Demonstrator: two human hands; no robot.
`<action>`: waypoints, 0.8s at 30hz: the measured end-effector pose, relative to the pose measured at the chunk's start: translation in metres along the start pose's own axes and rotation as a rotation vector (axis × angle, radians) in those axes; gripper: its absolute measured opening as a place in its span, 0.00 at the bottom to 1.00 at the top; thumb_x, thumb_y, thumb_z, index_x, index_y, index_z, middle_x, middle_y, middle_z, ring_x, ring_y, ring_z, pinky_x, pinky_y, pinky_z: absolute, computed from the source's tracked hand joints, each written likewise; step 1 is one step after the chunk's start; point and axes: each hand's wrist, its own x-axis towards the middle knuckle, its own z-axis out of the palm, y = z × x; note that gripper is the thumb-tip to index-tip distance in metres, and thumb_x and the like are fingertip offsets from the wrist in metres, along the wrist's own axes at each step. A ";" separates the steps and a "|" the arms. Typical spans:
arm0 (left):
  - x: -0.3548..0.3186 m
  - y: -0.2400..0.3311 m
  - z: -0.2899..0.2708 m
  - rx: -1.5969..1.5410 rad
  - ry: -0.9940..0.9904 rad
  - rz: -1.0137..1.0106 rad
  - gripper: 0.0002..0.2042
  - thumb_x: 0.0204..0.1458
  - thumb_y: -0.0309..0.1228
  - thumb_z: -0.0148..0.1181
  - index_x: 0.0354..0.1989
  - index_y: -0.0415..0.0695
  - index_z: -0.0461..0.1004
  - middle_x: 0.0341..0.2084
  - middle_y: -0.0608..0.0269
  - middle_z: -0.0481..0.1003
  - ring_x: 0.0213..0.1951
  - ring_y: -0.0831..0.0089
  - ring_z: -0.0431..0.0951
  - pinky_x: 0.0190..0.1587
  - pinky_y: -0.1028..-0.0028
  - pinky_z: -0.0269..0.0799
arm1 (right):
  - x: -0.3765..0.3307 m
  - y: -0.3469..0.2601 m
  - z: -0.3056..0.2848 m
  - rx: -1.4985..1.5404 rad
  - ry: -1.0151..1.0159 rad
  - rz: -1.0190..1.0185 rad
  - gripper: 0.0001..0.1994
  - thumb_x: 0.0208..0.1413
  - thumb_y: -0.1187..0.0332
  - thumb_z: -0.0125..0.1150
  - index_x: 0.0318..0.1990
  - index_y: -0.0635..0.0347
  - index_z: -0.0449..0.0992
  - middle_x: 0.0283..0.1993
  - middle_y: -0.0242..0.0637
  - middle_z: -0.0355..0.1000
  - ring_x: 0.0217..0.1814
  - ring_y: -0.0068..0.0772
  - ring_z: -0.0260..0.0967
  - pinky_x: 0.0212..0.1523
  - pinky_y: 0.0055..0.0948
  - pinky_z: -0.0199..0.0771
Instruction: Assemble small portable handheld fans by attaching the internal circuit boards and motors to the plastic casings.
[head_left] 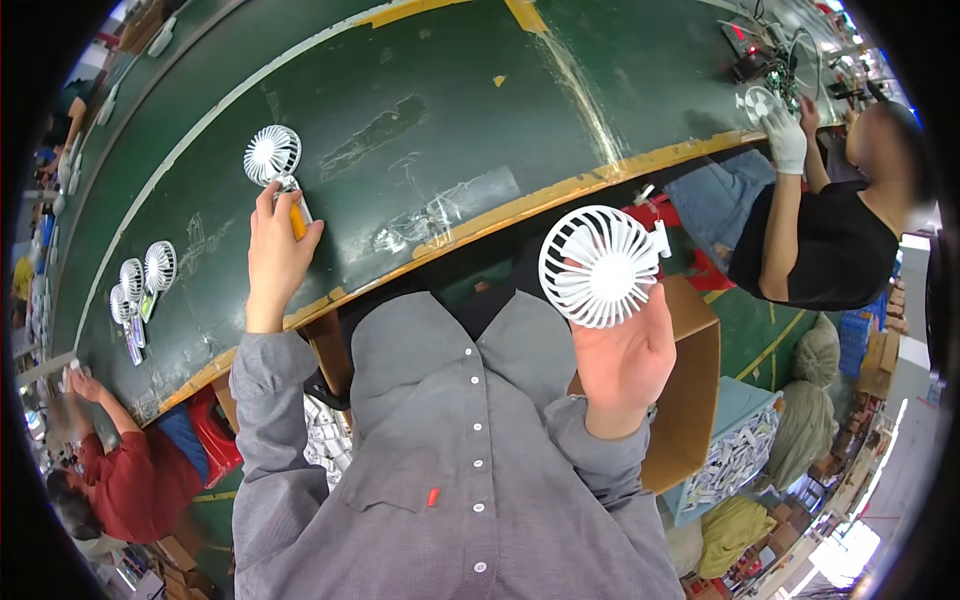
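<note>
My left hand [277, 245] is closed around the handle of a small white handheld fan [272, 153] lying on the green worktable. Its round head points away from me, and an orange-yellow piece [297, 218] shows at the handle beside my fingers. My right hand [630, 355] holds up a second white fan [605, 268] past the table's near edge, its round slatted cage turned toward me. That cage hides most of my right fingers; a short white joint sticks out at its right side.
Several more handheld fans [145, 280] lie at the left of the green worktable [400, 60]. A cardboard box [690, 400] stands below my right arm, beside a blue bin [735, 440] of small white parts. Co-workers sit at left and right; the right one wears a white glove [786, 140].
</note>
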 end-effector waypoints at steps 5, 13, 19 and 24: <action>0.000 0.000 0.000 0.008 0.005 0.007 0.22 0.46 0.32 0.65 0.52 0.42 0.70 0.60 0.52 0.62 0.57 0.51 0.67 0.53 0.59 0.70 | 0.001 0.003 0.006 -0.230 0.058 -0.066 0.25 0.68 0.59 0.35 0.67 0.64 0.53 0.68 0.47 0.57 0.69 0.47 0.56 0.67 0.48 0.57; 0.002 0.005 -0.002 -0.029 -0.008 0.008 0.22 0.46 0.30 0.65 0.51 0.42 0.70 0.61 0.52 0.62 0.58 0.49 0.65 0.56 0.58 0.68 | 0.019 -0.002 0.002 -0.282 0.096 -0.111 0.28 0.62 0.61 0.40 0.67 0.67 0.52 0.68 0.47 0.58 0.69 0.49 0.55 0.67 0.47 0.55; 0.003 0.004 -0.008 -0.053 -0.017 -0.010 0.23 0.43 0.27 0.67 0.50 0.40 0.70 0.60 0.51 0.63 0.58 0.49 0.65 0.57 0.60 0.66 | 0.085 -0.038 -0.038 -0.273 0.128 -0.137 0.23 0.61 0.64 0.43 0.61 0.68 0.62 0.63 0.44 0.65 0.64 0.39 0.63 0.63 0.39 0.64; 0.008 0.010 -0.012 -0.097 -0.037 0.004 0.23 0.40 0.24 0.68 0.48 0.40 0.71 0.59 0.51 0.63 0.58 0.50 0.65 0.58 0.61 0.64 | 0.187 -0.112 -0.100 -0.393 0.217 -0.217 0.22 0.61 0.65 0.40 0.59 0.69 0.63 0.61 0.46 0.66 0.64 0.43 0.64 0.64 0.42 0.63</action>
